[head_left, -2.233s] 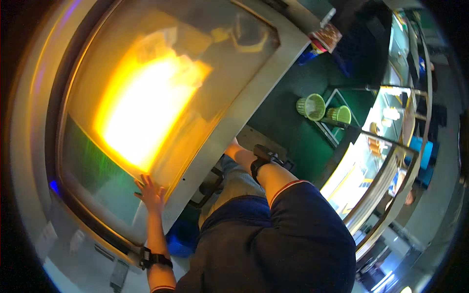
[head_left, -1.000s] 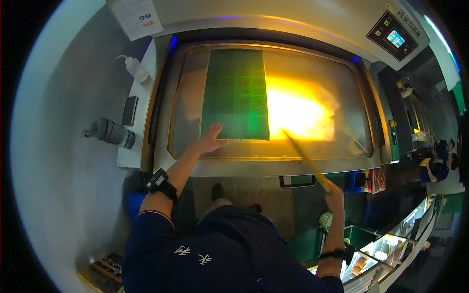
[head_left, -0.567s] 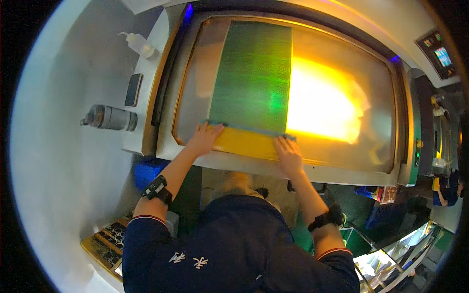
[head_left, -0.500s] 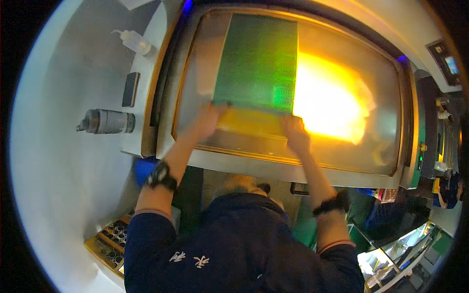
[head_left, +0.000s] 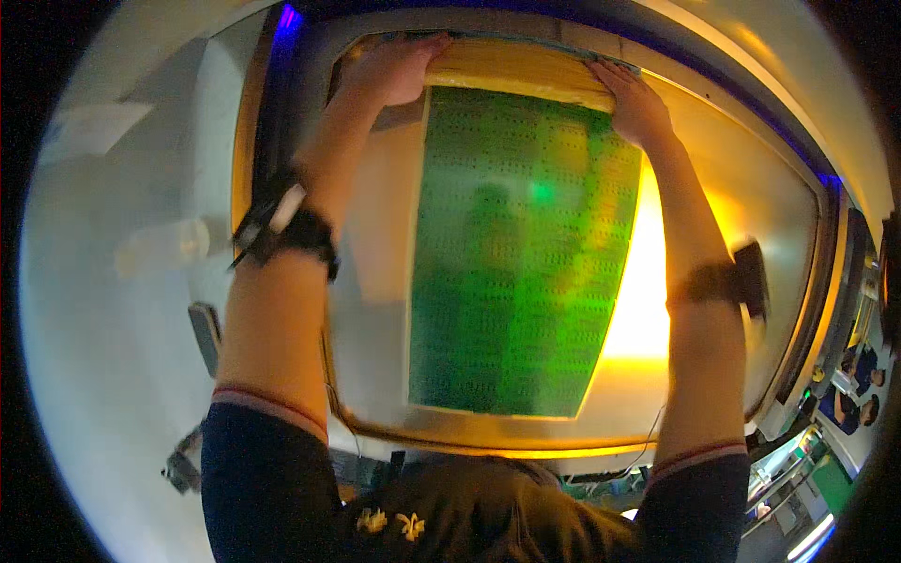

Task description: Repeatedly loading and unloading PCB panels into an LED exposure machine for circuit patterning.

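A green circuit board panel [head_left: 507,281] with rows of small dark marks lies on a wide metal-framed bed [head_left: 371,366]. Across its far end runs a long yellow strip [head_left: 521,70] with a dark, bluish far edge; whether it is a scraper or a folded film I cannot tell. My left hand [head_left: 399,70] grips the strip's left end, fingers pointing inward. At the right end my right hand [head_left: 638,101] holds it too, its fingers laid over the strip. Both arms are stretched far forward. The undersides of the hands are hidden.
Bright yellow light glares off the bed [head_left: 643,310] right of the panel. A dark phone-like slab [head_left: 204,338] and a blurred pale bottle [head_left: 169,249] are at the left. People [head_left: 849,408] are at the far right. A cable [head_left: 648,450] hangs along the near edge.
Both hands have moved with the yellow strip from the panel's near end to its far end. My head view has shifted forward over the bed, and more of the panel shows.
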Tool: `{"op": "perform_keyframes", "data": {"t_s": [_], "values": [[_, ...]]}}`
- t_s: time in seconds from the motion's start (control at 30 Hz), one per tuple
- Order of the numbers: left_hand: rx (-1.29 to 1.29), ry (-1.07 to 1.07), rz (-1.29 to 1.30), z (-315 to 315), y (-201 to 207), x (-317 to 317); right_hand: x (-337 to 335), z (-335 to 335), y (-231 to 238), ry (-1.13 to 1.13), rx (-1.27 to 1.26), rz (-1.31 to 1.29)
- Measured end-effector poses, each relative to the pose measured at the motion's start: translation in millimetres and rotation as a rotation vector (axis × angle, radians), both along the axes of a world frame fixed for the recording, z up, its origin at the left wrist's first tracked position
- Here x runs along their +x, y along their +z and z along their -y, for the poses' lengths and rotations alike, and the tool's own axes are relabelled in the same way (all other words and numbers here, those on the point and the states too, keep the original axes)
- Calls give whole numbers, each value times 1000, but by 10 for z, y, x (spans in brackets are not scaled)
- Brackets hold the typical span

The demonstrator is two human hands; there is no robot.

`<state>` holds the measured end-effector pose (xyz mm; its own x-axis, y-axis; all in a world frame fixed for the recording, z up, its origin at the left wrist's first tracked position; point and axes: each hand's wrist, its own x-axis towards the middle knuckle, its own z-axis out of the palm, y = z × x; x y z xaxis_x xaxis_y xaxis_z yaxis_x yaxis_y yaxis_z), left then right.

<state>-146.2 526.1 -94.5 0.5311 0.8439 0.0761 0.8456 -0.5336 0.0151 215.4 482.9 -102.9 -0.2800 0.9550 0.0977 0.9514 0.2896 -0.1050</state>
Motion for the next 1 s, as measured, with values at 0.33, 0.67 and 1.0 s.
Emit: {"op": "perform_keyframes", "data": {"t_s": [0.33,0.67,1.0], "values": [[-151,47,-1,1466,-59,-403,-327,1655,62,44,-56,-25],[-717,-64,-221,6232,890,125,178,6468,989,118,-563,-201],[-179,50,-33,3015,81,742,726,3112,228,99,25,75]]}}
